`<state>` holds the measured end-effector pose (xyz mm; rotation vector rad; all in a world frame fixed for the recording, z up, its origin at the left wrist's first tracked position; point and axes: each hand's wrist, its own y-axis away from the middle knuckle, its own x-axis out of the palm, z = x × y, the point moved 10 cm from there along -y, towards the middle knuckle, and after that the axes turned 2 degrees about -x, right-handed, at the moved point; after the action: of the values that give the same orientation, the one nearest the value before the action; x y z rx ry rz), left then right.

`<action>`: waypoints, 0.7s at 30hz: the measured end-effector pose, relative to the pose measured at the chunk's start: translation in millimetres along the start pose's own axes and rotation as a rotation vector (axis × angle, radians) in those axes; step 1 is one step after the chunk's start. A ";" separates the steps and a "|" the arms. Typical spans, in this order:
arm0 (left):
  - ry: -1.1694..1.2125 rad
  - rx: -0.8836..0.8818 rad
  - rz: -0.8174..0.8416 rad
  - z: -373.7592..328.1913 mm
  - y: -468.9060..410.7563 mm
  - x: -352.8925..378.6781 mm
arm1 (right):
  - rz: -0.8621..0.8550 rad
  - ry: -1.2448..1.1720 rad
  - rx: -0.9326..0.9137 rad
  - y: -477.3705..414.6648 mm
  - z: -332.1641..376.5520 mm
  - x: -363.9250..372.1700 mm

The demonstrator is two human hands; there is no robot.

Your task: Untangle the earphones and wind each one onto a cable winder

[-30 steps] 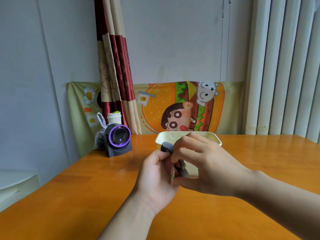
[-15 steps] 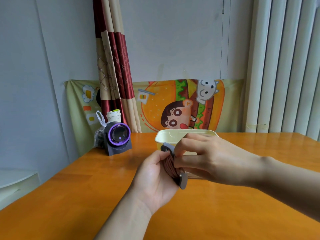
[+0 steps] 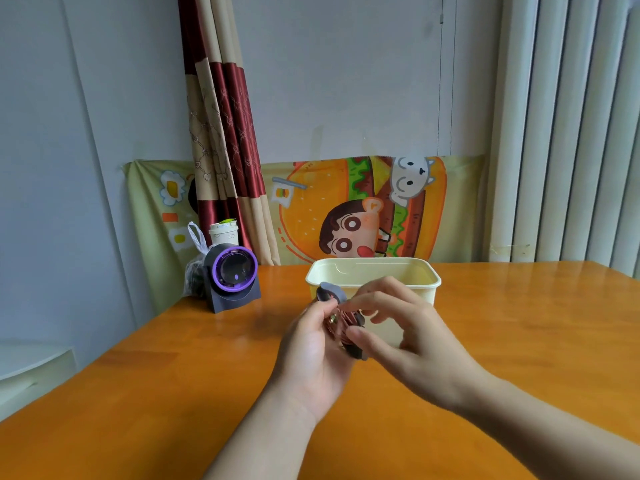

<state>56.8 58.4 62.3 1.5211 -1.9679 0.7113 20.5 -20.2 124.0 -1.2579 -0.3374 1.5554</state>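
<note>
Both hands meet above the table [image 3: 166, 393], just in front of a cream box [image 3: 427, 284]. The left hand [image 3: 310, 358] grips a grey cable winder [image 3: 331, 293] with reddish earphone cable [image 3: 343, 323] wound round its middle, while the right hand [image 3: 419, 344] pinches the same winder between thumb and curled fingers.

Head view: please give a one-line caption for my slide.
Left hand and right hand hold a grey winder wound with reddish cable, before a cream tub.
</note>
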 end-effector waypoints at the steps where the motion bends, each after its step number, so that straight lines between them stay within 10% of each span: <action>1: -0.002 0.026 -0.004 -2.6 -1.4 -1.9 | -0.036 -0.026 0.027 -2.4 -1.8 0.7; 21: 0.024 0.122 -0.067 -17.1 -74.9 -17.6 | -0.101 -0.041 0.394 -39.2 -99.0 -15.0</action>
<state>135.0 65.8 67.9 1.6341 -1.8763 0.8301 122.5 -53.9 120.9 -0.8898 -0.1089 1.4756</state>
